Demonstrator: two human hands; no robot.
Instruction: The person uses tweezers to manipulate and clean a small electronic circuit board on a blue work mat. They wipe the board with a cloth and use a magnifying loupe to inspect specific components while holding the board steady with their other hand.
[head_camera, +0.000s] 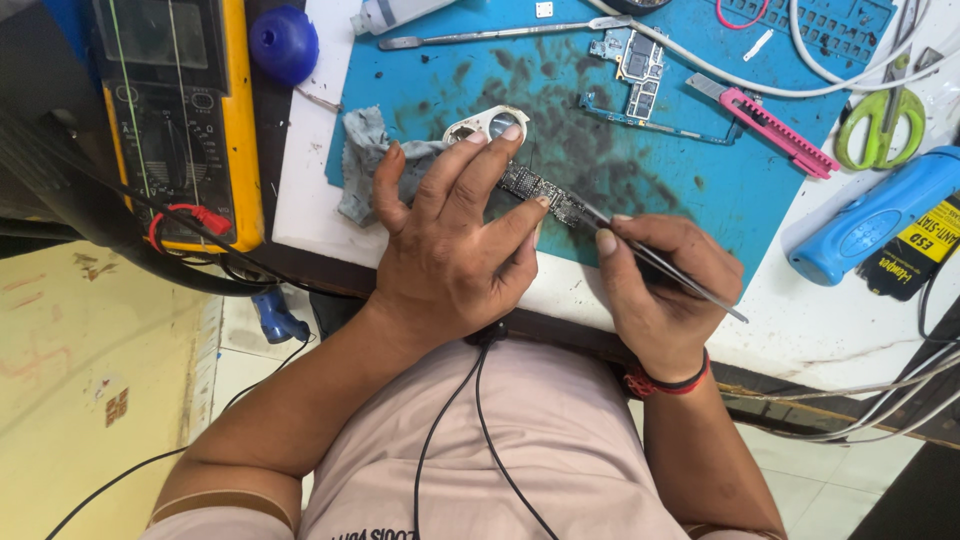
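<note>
Left hand spread flat, fingers splayed, fingertips pinning a small dark narrow circuit board onto the blue work mat; not curled round it, just pressing it down. Right hand closed in a pinch on thin metal tweezers, tip touching the board's right end. Under the left fingers a crumpled grey cloth and a white round loupe, fingertips touching its rim. Further out on the mat: second bare circuit board, long metal spudger, pink utility knife. Off the mat on the white worktop: green-handled scissors, blue cylindrical tool at right, yellow multimeter and blue rubber bulb at left.
</note>
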